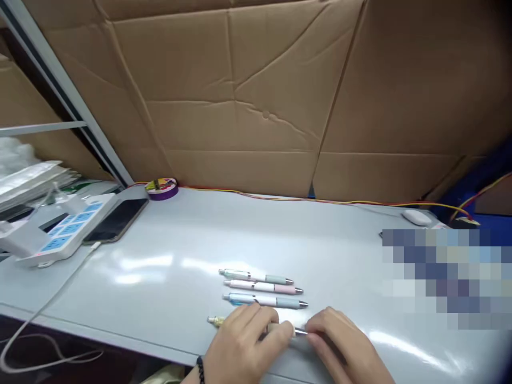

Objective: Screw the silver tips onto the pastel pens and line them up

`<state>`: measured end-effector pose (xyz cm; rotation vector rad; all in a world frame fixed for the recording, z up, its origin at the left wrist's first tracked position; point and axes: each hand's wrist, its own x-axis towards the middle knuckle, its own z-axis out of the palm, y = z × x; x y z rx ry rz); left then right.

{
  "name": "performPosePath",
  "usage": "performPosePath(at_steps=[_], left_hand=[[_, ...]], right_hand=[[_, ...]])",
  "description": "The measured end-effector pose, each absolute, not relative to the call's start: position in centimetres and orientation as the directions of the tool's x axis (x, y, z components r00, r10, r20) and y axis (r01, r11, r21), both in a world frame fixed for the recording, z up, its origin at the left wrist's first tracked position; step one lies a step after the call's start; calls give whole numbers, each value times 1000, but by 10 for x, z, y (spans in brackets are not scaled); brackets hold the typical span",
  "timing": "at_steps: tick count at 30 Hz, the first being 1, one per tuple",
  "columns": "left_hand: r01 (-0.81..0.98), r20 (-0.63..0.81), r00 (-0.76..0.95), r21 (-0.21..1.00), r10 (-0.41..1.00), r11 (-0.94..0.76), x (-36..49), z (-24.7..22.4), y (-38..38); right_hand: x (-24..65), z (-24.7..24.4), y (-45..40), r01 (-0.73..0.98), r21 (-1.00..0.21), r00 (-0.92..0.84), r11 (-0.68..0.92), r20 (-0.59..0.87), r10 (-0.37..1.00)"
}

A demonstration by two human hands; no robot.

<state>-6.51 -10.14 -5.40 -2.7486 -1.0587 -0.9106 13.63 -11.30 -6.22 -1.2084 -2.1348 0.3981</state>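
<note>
bare-handed, reaching in from the lower edge, with left hand [246, 341] turned palm down, in a pinch of thumb [279, 340] and bent fingers [264, 314], with right hand [347, 341] just beside, curled inward, pointing fingertips [314, 324] leftward

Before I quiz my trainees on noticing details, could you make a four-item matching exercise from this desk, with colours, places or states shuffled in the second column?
Things:
1. yellow-ended pen
2. pink-grip pen
3. phone
4. power strip

Descriptions:
A. white with blue panels
B. lying loose, in the middle of three
C. in the left hand, tip toward the right hand
D. lying flat, screen dark

Right pairs: 1-C, 2-B, 3-D, 4-A
</note>
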Motion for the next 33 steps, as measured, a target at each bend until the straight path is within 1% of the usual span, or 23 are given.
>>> performPosePath(at_steps=[3, 5, 8, 11, 14, 18, 23, 25, 30, 33], left_hand=[[621, 489, 636, 135, 597, -772, -65, -57, -100], [611, 468, 661, 119, 587, -783, -66, -58, -101], [615, 452, 662, 127, 598, -778, -66, -59, -101], [611, 446, 660, 150, 605, -777, -66, -60, -101], [605, 449, 662, 153, 600, -782, -66, -60, -100], [592, 477, 658, 149, 582, -792, -66, -61, -100], [573, 505, 662, 136, 554, -808, -67, -62, -100], [566, 512, 665, 129, 544, -814, -67, -62, -100], [568, 519, 672, 95, 528, -817, -69, -65, -99], [576, 516, 672, 86, 531, -813, -69, -64, -98]], right_hand=[[135, -62, -113, 666, -540, -416, 514, 303, 857], [134, -66, -112, 682, -519, -424, 515, 293, 857], [133, -72, -112, 708, -490, -421, 508, 285, 861], [134, -73, -112, 703, -524, -416, 482, 247, 875], [134, -69, -113, 679, -558, -415, 477, 245, 876], [133, -63, -113, 649, -576, -414, 497, 281, 866], [133, -59, -113, 615, -547, -433, 568, 367, 823], [133, -58, -114, 615, -538, -432, 575, 380, 818], [134, -55, -114, 554, -581, -472, 597, 371, 800], [134, -52, -115, 557, -635, -465, 535, 296, 834]])
